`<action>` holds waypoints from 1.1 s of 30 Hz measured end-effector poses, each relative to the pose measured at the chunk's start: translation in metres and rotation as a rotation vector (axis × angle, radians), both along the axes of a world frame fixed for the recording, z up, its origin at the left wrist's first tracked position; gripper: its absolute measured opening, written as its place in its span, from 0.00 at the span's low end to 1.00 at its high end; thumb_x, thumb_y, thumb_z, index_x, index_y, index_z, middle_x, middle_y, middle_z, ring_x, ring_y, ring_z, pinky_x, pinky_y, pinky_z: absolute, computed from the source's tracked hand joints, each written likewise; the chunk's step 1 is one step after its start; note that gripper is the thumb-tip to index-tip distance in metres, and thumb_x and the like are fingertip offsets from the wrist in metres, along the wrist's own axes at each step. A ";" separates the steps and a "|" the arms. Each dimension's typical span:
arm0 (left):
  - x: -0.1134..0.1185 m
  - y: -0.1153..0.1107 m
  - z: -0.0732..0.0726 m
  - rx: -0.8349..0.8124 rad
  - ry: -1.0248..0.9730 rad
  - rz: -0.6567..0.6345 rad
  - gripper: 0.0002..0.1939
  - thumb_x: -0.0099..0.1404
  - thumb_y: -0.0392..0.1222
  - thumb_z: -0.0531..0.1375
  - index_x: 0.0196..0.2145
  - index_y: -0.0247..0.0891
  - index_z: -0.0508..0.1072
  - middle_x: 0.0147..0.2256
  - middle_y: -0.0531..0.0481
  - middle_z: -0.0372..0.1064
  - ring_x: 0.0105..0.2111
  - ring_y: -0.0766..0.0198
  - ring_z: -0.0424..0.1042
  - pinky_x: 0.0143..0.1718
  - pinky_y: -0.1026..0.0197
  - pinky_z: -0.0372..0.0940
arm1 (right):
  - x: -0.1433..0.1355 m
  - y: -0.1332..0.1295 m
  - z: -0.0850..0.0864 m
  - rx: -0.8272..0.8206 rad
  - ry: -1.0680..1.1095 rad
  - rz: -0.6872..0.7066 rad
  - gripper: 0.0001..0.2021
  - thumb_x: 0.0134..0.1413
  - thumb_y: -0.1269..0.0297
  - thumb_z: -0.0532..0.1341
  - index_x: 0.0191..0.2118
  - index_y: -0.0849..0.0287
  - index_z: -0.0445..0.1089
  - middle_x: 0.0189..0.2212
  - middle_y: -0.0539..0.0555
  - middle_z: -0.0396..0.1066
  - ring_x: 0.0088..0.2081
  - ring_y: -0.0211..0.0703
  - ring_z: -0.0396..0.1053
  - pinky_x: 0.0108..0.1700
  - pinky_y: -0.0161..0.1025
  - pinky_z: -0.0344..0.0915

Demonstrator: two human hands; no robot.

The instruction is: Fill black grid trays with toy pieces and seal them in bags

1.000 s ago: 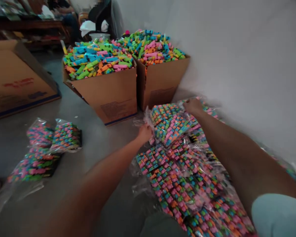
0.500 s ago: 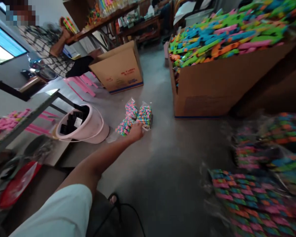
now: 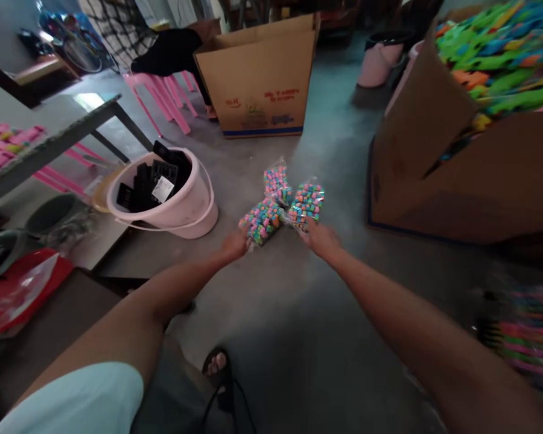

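Note:
Three clear plastic bags packed with small pink, blue, green and orange plastic pieces sit close together on the grey floor. My left hand (image 3: 236, 243) is closed on the near edge of the left bag (image 3: 263, 220). At the right, my right hand (image 3: 322, 240) grips the lower edge of the right bag (image 3: 306, 202). Behind these two stands the third bag (image 3: 277, 182), which neither hand touches. Some fingertips of both hands are hidden against the plastic.
A pink bucket (image 3: 193, 212) of black plastic parts is on the left. Ahead stands an open cardboard box (image 3: 257, 84), with a seated person (image 3: 122, 36) beside it. A large carton (image 3: 438, 193) heaped with colourful pieces is at right; more bagged pieces (image 3: 531, 337) lie nearer.
My right hand has come into view and taken hold of the right bag. My left hand has shifted from beside that bag to the left one. The view has turned downward.

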State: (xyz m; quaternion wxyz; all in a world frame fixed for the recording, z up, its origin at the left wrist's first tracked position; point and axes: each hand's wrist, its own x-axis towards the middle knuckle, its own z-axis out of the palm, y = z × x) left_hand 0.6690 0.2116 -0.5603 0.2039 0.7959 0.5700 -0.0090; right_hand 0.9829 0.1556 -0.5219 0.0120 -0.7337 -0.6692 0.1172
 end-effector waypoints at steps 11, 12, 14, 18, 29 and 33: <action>-0.016 -0.014 -0.008 -0.006 -0.286 -0.087 0.23 0.73 0.38 0.53 0.60 0.44 0.78 0.52 0.42 0.80 0.52 0.51 0.78 0.57 0.51 0.69 | -0.042 0.006 -0.021 0.068 -0.052 0.029 0.19 0.73 0.61 0.49 0.53 0.60 0.76 0.47 0.65 0.79 0.45 0.52 0.77 0.47 0.42 0.66; -0.015 -0.016 -0.011 -0.016 -0.312 -0.089 0.22 0.72 0.37 0.53 0.57 0.42 0.81 0.52 0.43 0.80 0.52 0.52 0.78 0.58 0.53 0.69 | -0.040 -0.004 -0.018 0.083 -0.042 0.067 0.19 0.73 0.61 0.49 0.51 0.60 0.76 0.47 0.64 0.79 0.45 0.52 0.76 0.46 0.42 0.65; -0.010 -0.019 -0.014 -0.028 -0.335 -0.097 0.21 0.71 0.36 0.52 0.51 0.41 0.83 0.51 0.44 0.81 0.52 0.54 0.77 0.58 0.54 0.69 | -0.040 -0.024 -0.013 0.093 -0.025 0.148 0.17 0.73 0.62 0.50 0.49 0.59 0.77 0.47 0.62 0.78 0.45 0.50 0.76 0.45 0.41 0.64; 0.009 -0.034 -0.006 -0.057 -0.330 -0.091 0.19 0.70 0.37 0.52 0.45 0.41 0.84 0.45 0.46 0.82 0.48 0.55 0.77 0.56 0.54 0.69 | -0.060 -0.060 -0.008 0.062 0.047 0.314 0.16 0.73 0.63 0.51 0.49 0.58 0.76 0.49 0.60 0.78 0.44 0.47 0.75 0.45 0.39 0.64; 0.017 -0.086 0.010 -0.262 -0.261 -0.115 0.28 0.72 0.62 0.54 0.29 0.37 0.80 0.27 0.49 0.76 0.29 0.63 0.70 0.31 0.63 0.58 | -0.108 -0.118 -0.021 0.104 0.208 0.605 0.16 0.75 0.66 0.50 0.54 0.59 0.74 0.52 0.60 0.76 0.48 0.46 0.74 0.47 0.39 0.69; -0.001 -0.100 0.007 -0.448 -0.220 -0.174 0.23 0.70 0.54 0.57 0.24 0.36 0.75 0.22 0.52 0.70 0.24 0.65 0.67 0.28 0.64 0.56 | -0.116 -0.139 -0.023 0.140 0.227 0.756 0.12 0.73 0.67 0.53 0.47 0.58 0.75 0.46 0.59 0.78 0.49 0.47 0.73 0.49 0.40 0.68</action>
